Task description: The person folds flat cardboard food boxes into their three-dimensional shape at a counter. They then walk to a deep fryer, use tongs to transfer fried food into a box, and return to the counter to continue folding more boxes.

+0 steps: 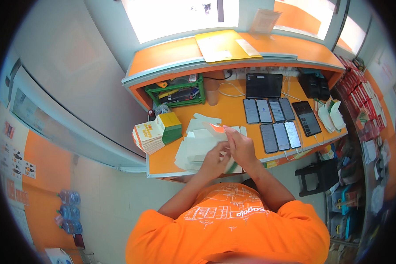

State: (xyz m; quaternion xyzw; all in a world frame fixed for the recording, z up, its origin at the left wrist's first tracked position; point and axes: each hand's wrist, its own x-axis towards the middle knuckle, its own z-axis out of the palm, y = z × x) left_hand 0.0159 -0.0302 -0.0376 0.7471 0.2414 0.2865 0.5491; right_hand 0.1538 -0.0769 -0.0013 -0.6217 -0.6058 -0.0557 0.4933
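Note:
Over the desk, my right hand (pixel 243 147) is closed with its fingertips on a folded white cardboard piece with an orange patch (pixel 216 128). Just below and to the left, my left hand (pixel 215 160) has its fingers curled together near the lower part of that piece; what they pinch is hidden. Beneath both hands lie several loose flat white cardboard blanks (pixel 193 147), overlapping in a spread pile. Left of the pile stands a stack of folded food cartons (pixel 149 135), printed in white, yellow and green.
Several phones (pixel 275 136) lie in rows at the right, beside a tablet (pixel 306 118) and a dark upright screen (pixel 263 86). A green rack (pixel 176 94) and a brown cup (pixel 212 92) stand at the back left. Charging cables (pixel 314 138) trail over the desk's edge. A black stool (pixel 319 174) is right.

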